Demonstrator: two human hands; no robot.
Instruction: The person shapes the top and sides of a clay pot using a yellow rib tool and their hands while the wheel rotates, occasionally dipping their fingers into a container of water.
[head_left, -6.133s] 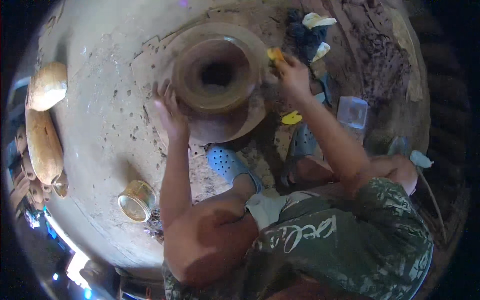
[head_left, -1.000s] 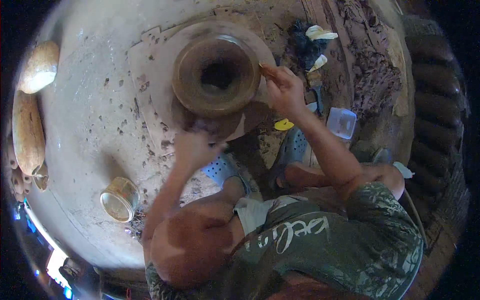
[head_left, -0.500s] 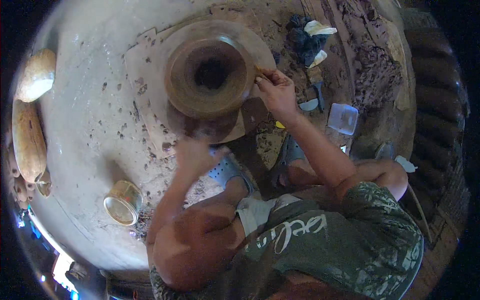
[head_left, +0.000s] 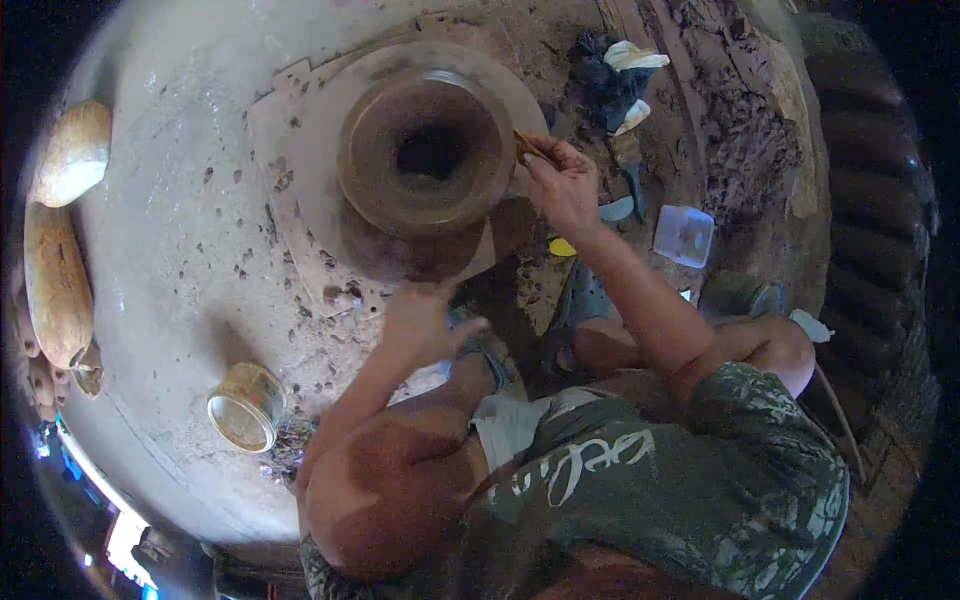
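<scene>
A wide-mouthed brown clay pot [head_left: 380, 205] with a dark opening stands on a round, pale wheel disc [head_left: 520, 95]. Against the right side of its rim, my right hand [head_left: 567, 190] pinches a thin orange-brown strip [head_left: 528, 148]; what the strip is made of cannot be told. My left hand [head_left: 428, 325] is at the near edge of the disc, below the pot, slightly smeared by motion. One digit sticks out to the right, apart from the others, and nothing shows in that hand. Whether it touches the disc is unclear.
A clear plastic tub [head_left: 684, 237], a pale blue half-round piece [head_left: 616, 209] and a yellow piece [head_left: 562, 247] lie right of the pot. Beyond them are dark cloth [head_left: 597, 85] and a wet clay mass [head_left: 750, 150]. A bucket [head_left: 246, 408] stands left; long gourd-like vessels [head_left: 58, 285] line the far left.
My left hand has swept to the right along the near side of the disc. The pot's rim sits slightly farther right, and my right hand has shifted a little right with the strip.
</scene>
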